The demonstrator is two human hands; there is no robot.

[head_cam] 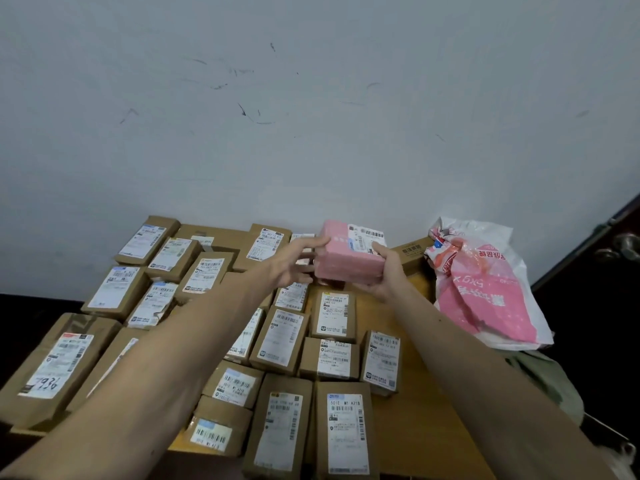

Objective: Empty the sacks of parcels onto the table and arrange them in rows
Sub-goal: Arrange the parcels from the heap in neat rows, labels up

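Pink parcel (349,258), held above the far end of the table (415,427). Your right hand (388,275) cups it from beneath, fingers curled round it; your left hand (294,263) lies straight-fingered against its left side. Step: arranging. Next, probably, set it squarely beside the brown parcels (280,341). The contents of the pink-and-white sack (485,289) are hidden.

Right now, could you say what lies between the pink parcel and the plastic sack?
In the head view, the right hand and, behind it, a brown cardboard box lie between the pink rectangular parcel and the pink-and-white plastic sack.
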